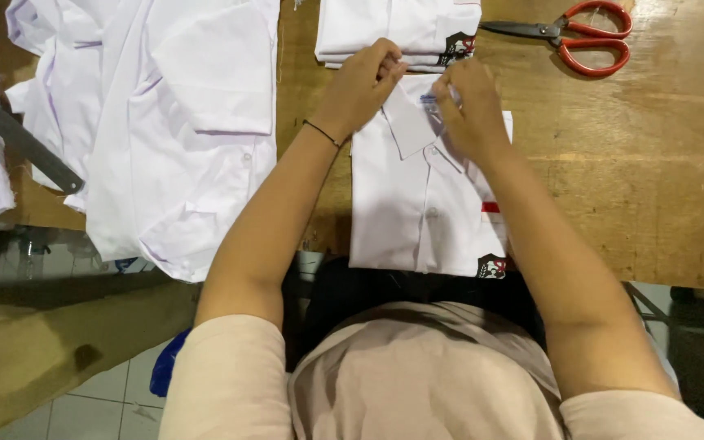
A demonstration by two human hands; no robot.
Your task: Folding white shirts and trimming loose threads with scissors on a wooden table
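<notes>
A folded white shirt (pixel 421 204) is laid on a wooden table (pixel 629 163), just before the person. Its collar is pinched by the left hand (pixel 360 85) and the right hand (pixel 470 106), both closed on fabric. The collar seems mid-adjustment; careful smoothing is called for next. Red-handled scissors (pixel 576 37) are seen well apart; a stack of folded shirts (pixel 397 28) is seen just beyond.

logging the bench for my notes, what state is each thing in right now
folded shirt: folded flat, buttoned, collar end under both hands
left hand: grip pinched at the collar
right hand: grip pinched at the collar
shirt stack: folded, piled past the hands
loose shirts: unfolded, spread out, hanging over the table edge
scissors: shut, lying flat
table: bare wood on the right
</notes>
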